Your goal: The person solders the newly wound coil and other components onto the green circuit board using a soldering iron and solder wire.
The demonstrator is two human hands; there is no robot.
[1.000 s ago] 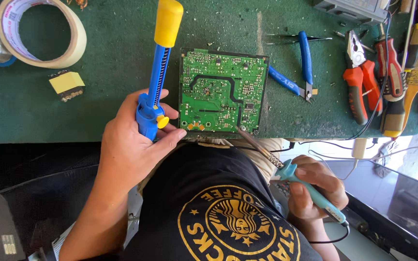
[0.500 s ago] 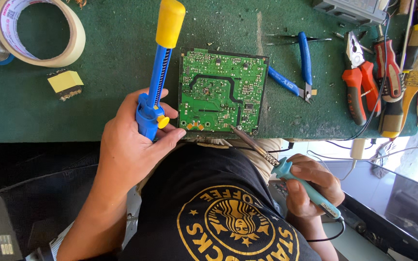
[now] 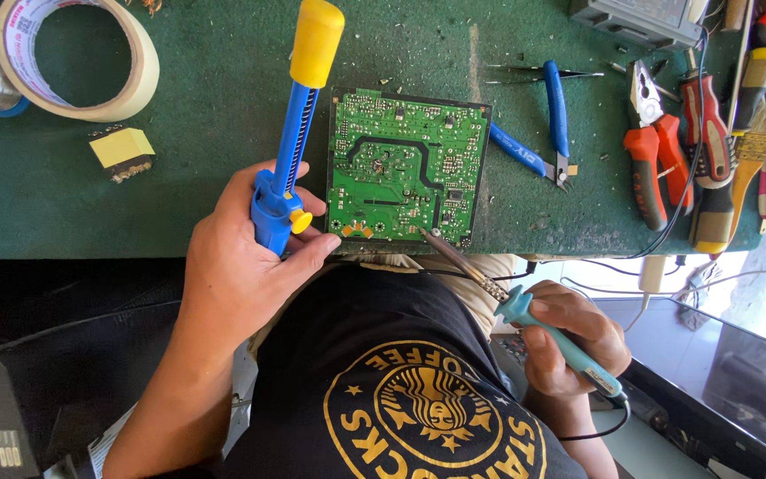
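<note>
Where the frame is lowest, the right hand [image 3: 569, 341] closes around the teal handle of a soldering iron [image 3: 525, 310], at lower right; its metal tip slants up-left and touches the bottom edge of the green circuit board [image 3: 405, 167]. At centre left the left hand [image 3: 241, 257] grips the blue barrel of a desoldering pump [image 3: 293, 133], thumb by its yellow button — the pump stands just left of the board, its yellow cap towards the top. The board lies flat at the near edge of the green surface [image 3: 206, 89]. Farther off: a small yellow-topped part [image 3: 121, 151] at left, blue cutters [image 3: 547, 133] right of the board, red-handled pliers [image 3: 658, 146] at far right, and a roll of masking tape [image 3: 77, 53] — upper left.
</note>
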